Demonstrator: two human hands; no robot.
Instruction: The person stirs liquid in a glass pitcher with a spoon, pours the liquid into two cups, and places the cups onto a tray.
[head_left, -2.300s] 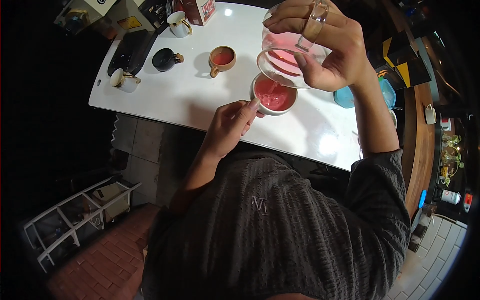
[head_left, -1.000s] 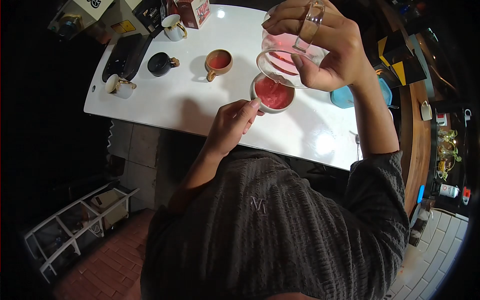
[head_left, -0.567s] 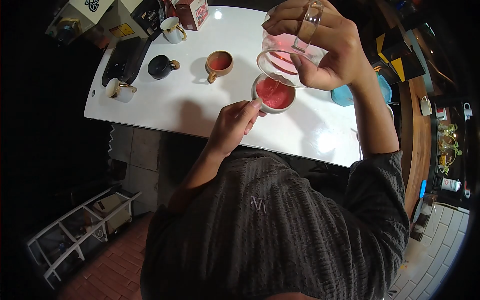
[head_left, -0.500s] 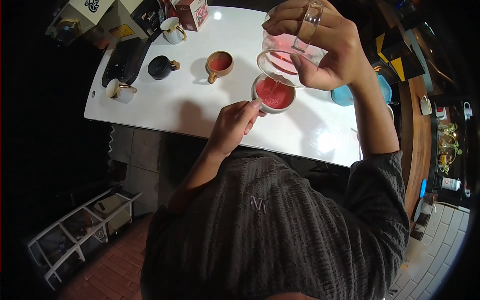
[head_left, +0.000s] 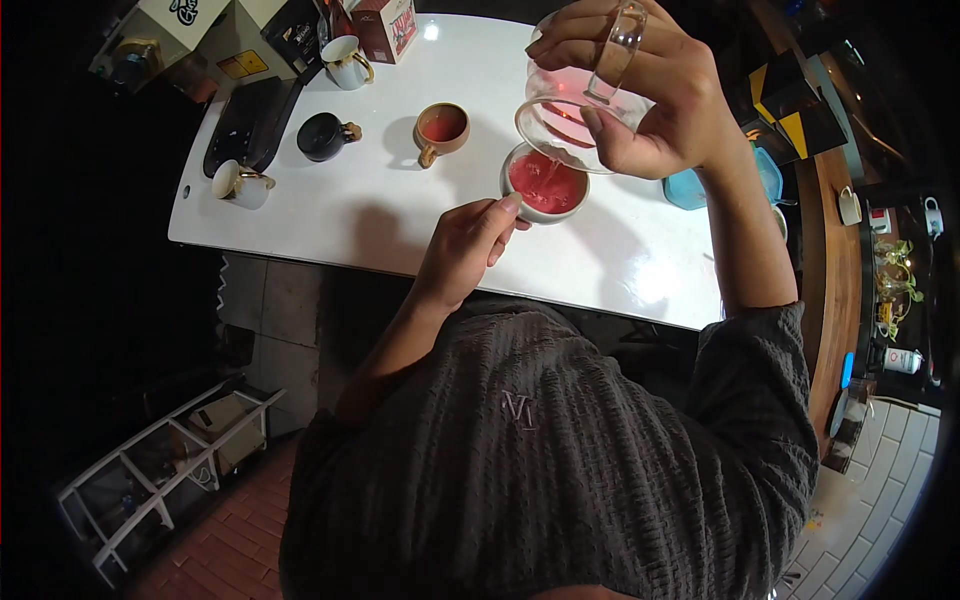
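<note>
Leftmost on the glossy white tabletop sits a small white cup w/ gold handle, then a matte black mug, another white gold-handled cup farther back, and a brown ceramic cup holding red liquid. Next, the left hand lies curled, fingertips touching the rim of a round pale ceramic bowl of pink-red liquid near the table's front edge; not a full grasp, more a steadying touch. Above it the right hand is closed round a clear glass pitcher, tipped, a thin stream falling into the bowl. Glass likely slick, fragile, lighter as it drains; best held by body & handle. Bowl probably stiff, smooth-glazed, liable to slop if nudged. A teal container sits just right.
</note>
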